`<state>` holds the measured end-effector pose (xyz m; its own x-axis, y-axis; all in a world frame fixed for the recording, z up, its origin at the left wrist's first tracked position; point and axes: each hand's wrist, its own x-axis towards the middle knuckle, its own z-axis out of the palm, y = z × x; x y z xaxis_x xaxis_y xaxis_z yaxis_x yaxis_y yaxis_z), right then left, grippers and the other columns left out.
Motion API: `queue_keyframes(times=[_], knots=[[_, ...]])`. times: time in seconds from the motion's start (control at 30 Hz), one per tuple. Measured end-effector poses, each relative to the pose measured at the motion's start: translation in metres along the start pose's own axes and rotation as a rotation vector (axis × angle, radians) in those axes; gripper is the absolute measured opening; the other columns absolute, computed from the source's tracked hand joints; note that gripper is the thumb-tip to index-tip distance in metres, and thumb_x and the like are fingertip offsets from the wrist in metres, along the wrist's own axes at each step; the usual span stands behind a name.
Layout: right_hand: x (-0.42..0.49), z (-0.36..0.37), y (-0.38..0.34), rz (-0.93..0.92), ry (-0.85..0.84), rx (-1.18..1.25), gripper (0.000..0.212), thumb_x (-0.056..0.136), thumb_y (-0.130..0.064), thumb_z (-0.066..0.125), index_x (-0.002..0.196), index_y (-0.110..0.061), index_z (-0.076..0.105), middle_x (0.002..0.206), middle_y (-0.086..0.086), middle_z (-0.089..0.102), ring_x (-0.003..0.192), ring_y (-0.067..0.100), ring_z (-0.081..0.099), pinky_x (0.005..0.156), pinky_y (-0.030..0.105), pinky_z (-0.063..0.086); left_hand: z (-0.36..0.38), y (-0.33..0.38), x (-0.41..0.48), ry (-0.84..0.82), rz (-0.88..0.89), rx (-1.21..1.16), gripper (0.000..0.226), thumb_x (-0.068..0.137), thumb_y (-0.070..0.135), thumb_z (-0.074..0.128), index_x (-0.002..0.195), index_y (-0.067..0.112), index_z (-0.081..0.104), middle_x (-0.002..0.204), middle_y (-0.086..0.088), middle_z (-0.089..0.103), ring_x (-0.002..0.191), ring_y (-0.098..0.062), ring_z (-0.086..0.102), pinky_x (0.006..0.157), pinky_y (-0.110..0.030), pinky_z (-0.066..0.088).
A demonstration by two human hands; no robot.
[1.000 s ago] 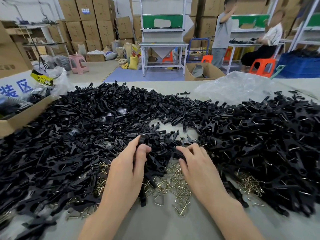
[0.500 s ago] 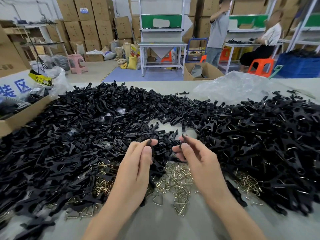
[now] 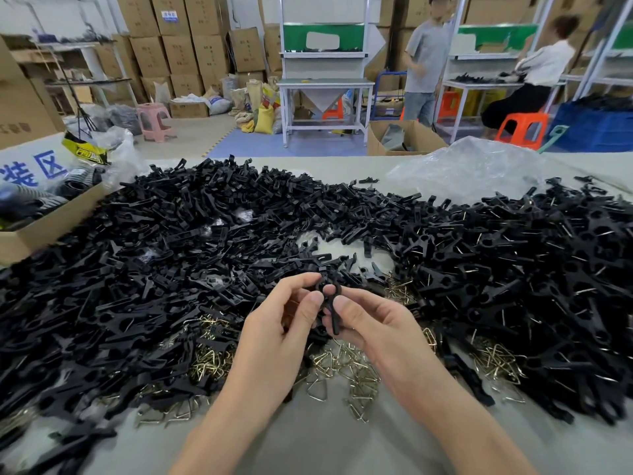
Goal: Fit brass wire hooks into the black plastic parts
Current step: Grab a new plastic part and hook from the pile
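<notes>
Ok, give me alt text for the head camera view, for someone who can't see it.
The left hand and right hand pinch a black plastic part between them above a table. A large heap of black parts surrounds them, with loose brass wire hooks scattered beneath the hands.

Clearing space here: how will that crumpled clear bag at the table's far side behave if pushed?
The clear bag looks thin and crumpled, so it will likely fold rather than move as one. It is probably very light, and may slide easily on the smooth table.
</notes>
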<state>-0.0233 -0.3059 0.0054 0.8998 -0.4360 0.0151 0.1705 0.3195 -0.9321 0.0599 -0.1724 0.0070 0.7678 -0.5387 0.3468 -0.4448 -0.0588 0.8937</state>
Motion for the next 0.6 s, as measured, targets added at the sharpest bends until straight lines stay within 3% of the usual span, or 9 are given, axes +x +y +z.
queue_keyframes(times=[0.13,0.23,0.33,0.6], knots=[[-0.001,0.0008,-0.0013,0.008,-0.004,0.002,0.032,0.078,-0.027,0.073,0.107,-0.015,0.079,0.102,0.011,0.077,0.092,0.018,0.071,0.086,0.027,0.057,-0.0005,0.0013,0.0004,-0.016,-0.006,-0.005,0.02,0.097,0.03,0.058,0.112,0.042,0.065,0.096,0.016,0.073,0.09,-0.007,0.07,0.081,-0.022,0.055],[-0.0008,0.0006,-0.0018,0.015,-0.006,-0.004,0.031,0.078,-0.029,0.073,0.107,-0.018,0.08,0.103,0.011,0.077,0.094,0.02,0.072,0.087,0.028,0.057,-0.0011,0.0017,0.0012,-0.012,-0.003,-0.032,0.022,0.098,0.027,0.057,0.114,0.039,0.066,0.098,0.021,0.074,0.092,0.0,0.07,0.079,-0.014,0.053],[-0.0002,0.0006,-0.0016,0.016,-0.014,-0.005,0.031,0.079,-0.028,0.073,0.107,-0.018,0.08,0.104,0.012,0.077,0.095,0.021,0.072,0.087,0.027,0.057,-0.001,0.0036,0.0014,-0.004,0.0,-0.036,0.022,0.096,0.031,0.056,0.115,0.037,0.067,0.101,0.025,0.073,0.094,0.004,0.069,0.078,-0.007,0.049],[-0.0016,-0.0016,-0.0009,-0.006,-0.029,-0.012,0.033,0.078,-0.028,0.073,0.107,-0.016,0.079,0.094,0.006,0.076,0.087,0.016,0.07,0.083,0.025,0.056,-0.0009,0.0049,-0.0001,0.002,-0.009,-0.036,0.027,0.092,0.041,0.054,0.116,0.039,0.068,0.102,0.025,0.073,0.098,0.002,0.069,0.082,-0.011,0.05]])
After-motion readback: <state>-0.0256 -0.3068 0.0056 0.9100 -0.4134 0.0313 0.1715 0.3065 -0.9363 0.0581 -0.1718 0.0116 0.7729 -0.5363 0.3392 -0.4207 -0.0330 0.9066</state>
